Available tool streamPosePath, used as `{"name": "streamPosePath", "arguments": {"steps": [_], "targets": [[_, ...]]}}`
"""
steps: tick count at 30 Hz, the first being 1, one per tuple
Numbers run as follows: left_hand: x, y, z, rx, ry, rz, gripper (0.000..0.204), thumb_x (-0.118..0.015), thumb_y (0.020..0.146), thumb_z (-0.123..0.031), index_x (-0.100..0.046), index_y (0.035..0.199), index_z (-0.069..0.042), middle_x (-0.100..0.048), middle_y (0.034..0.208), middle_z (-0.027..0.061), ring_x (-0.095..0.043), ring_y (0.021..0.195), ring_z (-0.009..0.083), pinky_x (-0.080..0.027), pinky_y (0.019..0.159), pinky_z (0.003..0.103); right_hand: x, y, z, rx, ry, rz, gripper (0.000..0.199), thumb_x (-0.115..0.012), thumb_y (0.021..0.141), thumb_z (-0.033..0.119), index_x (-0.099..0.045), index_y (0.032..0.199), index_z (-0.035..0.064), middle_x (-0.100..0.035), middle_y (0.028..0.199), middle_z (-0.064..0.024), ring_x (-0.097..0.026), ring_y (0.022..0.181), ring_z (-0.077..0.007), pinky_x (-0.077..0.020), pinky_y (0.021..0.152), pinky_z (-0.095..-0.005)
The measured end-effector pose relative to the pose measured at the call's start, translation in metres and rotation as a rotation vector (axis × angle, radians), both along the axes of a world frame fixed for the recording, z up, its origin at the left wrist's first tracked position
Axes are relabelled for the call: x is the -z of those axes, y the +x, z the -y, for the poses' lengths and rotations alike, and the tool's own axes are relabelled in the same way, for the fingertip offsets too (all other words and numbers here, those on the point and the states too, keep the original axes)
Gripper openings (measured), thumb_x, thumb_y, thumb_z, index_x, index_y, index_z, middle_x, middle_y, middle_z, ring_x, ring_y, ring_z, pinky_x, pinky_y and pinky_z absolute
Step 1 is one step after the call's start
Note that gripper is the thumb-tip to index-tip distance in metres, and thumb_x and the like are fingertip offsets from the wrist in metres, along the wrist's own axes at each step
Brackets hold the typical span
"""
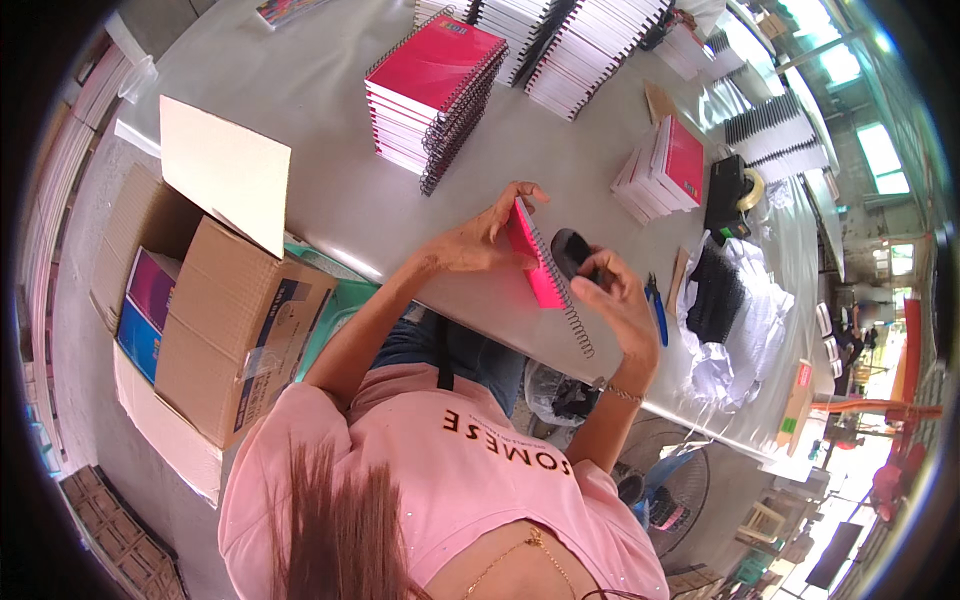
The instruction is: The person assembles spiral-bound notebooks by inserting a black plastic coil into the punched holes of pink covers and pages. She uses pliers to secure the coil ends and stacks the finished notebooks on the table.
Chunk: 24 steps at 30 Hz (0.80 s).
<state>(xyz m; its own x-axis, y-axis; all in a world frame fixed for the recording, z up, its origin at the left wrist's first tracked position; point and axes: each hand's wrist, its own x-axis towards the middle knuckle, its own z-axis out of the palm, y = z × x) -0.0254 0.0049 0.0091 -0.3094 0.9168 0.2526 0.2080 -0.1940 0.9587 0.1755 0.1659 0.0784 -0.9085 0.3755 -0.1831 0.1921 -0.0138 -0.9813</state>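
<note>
My left hand [478, 240] grips a pink-red notebook [538, 262] and holds it on edge above the table. A metal spiral coil [578, 330] runs along the notebook's right edge, and its free end sticks out past the near corner. My right hand [620, 305] is closed on a dark, rounded object [571, 252] beside the coil; its exact kind is unclear. Beyond my hands stands a stack of spiral-bound red notebooks [437, 65]. Farther right is a pile of red-covered books [662, 170], with no coils visible on them.
At the left stands an open cardboard box [220, 330] with purple and blue items inside. Blue-handled pliers [657, 310], a tape dispenser [728, 195] and black coils on white plastic [718, 290] lie at the right. Tall book stacks [595, 50] fill the back.
</note>
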Motion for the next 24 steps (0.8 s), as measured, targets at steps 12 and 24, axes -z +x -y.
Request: {"name": "streamPosePath", "arguments": {"steps": [12,24], "targets": [[0.003,0.001,-0.001,0.014,0.029,-0.018,0.080,-0.083,0.075,-0.024,-0.036,0.138,-0.011,-0.042,0.123,0.0069,-0.044,0.115,0.0181,-0.035,0.101,0.030,-0.003,-0.012,-0.001,-0.003,0.197,0.124,0.024,-0.079,0.083,0.018,-0.064,0.095,0.0038,-0.059,0.091,0.0037,-0.053,0.085,-0.0048,-0.0419,0.076,-0.0221],[-0.005,-0.001,0.000,-0.031,0.028,-0.081,0.078,-0.083,0.075,-0.023,-0.037,0.137,-0.010,-0.045,0.122,0.0082,-0.047,0.112,0.0188,-0.038,0.098,0.031,-0.014,-0.019,0.009,-0.063,0.154,-0.019,0.025,-0.080,0.083,0.017,-0.064,0.095,0.0030,-0.059,0.105,-0.0010,-0.054,0.101,-0.0113,-0.0419,0.086,-0.0257]]}}
